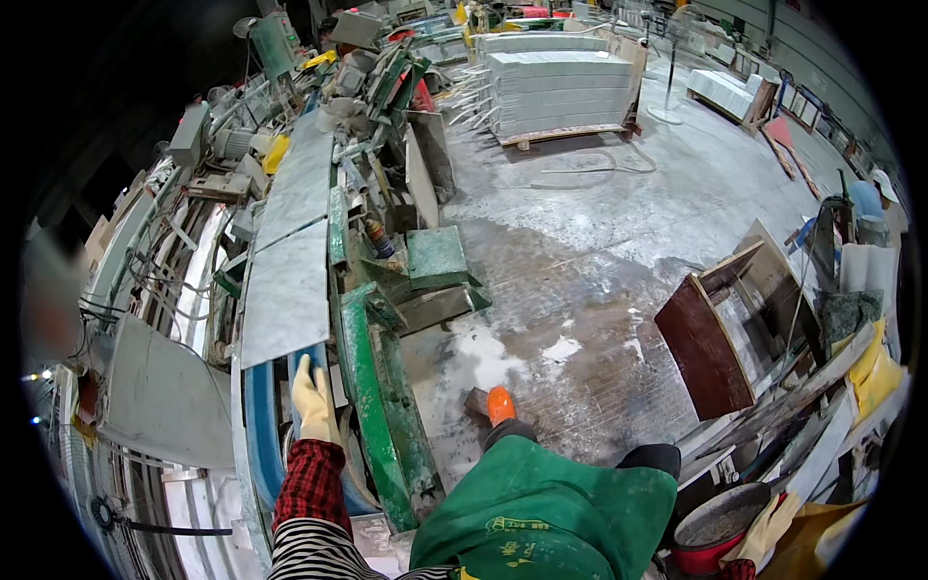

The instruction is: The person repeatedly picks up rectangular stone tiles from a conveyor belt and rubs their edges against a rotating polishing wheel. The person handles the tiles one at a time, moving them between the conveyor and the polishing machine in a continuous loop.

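Note:
My left hand (314,401), in a cream rubber glove, reaches over the blue belt (263,425) of the machine line with its fingers stretched out. Its fingertips come up to the near edge of a pale grey stone slab (287,290); whether they touch it is unclear. A second slab (300,174) lies just beyond on the same line. At the lower right, my right hand (770,530) in a matching glove hangs beside a red bucket (710,556). Its fingers look extended, and I see nothing held.
A green machine frame (372,406) runs between the belt and my legs. To the right stands a brown wooden box (710,348) near leaning boards. Stacked slabs (561,92) sit on a pallet ahead, with a hose (599,169) on the wet floor. A standing fan (669,77) is farther back.

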### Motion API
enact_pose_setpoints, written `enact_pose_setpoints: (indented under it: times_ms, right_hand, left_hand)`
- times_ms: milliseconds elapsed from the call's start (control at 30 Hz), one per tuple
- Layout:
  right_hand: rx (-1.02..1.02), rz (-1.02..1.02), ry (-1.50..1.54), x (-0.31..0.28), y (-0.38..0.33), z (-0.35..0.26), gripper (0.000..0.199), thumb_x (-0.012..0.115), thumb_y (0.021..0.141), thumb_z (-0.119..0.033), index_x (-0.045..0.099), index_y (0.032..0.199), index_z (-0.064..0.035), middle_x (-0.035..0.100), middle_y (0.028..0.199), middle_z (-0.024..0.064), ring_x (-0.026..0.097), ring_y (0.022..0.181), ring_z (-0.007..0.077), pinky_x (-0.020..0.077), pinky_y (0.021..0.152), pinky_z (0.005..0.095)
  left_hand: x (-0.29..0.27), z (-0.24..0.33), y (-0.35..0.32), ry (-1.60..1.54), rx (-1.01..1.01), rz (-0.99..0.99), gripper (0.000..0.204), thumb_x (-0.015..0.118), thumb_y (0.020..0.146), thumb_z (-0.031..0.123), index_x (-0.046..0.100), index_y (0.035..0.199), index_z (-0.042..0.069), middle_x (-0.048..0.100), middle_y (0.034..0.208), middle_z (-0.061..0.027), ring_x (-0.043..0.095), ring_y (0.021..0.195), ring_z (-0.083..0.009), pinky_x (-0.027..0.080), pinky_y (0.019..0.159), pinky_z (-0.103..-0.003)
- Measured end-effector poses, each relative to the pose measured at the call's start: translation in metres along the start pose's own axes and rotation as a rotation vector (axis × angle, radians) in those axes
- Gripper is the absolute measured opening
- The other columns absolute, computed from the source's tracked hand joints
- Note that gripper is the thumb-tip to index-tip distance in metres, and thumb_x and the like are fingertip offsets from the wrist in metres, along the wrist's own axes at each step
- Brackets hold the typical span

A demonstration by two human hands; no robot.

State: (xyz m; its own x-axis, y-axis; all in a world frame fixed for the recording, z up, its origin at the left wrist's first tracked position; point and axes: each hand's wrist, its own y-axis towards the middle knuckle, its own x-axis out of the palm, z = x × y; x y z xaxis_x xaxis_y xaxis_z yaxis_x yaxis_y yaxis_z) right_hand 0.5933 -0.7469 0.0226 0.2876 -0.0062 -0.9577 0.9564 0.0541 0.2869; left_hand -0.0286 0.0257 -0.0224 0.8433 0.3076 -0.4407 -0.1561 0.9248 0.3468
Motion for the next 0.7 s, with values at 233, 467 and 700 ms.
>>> enact_pose_setpoints:
  times_ms: [233,467,700]
  right_hand:
    - [0.031,-0.091,0.164,-0.136,-0.049,-0.129,0.064,0.047,0.109,-0.046,0.047,0.155,-0.0018,0.048,0.159,0.0216,0.046,0.145,0.0375,0.0349,0.123,0.0423]
    - [0.099,-0.050,0.014,-0.074,-0.032,-0.078,0.061,0.054,0.107,-0.043,0.051,0.151,-0.0013,0.050,0.155,0.0243,0.049,0.142,0.0369,0.0383,0.120,0.0428]
    - [0.077,-0.036,-0.043,-0.063,-0.042,-0.065,0.054,0.057,0.106,-0.038,0.058,0.144,0.0000,0.057,0.148,0.0247,0.055,0.137,0.0372,0.0445,0.115,0.0440]
  left_hand:
    - [-0.046,0.035,0.036,-0.622,-0.584,-0.087,0.060,0.049,0.111,0.041,0.046,0.146,-0.008,0.058,0.146,-0.0224,0.064,0.120,-0.0254,0.051,0.107,-0.039]
    - [-0.022,0.043,0.076,-0.976,-0.929,-0.076,0.054,0.033,0.114,0.027,0.034,0.149,-0.015,0.047,0.151,-0.0346,0.055,0.136,-0.0318,0.046,0.114,-0.040]
    - [-0.006,-0.036,0.127,-0.710,-0.985,-0.073,0.027,0.053,0.109,0.022,0.054,0.122,-0.001,0.067,0.092,-0.0194,0.066,0.073,-0.0312,0.057,0.067,-0.040]
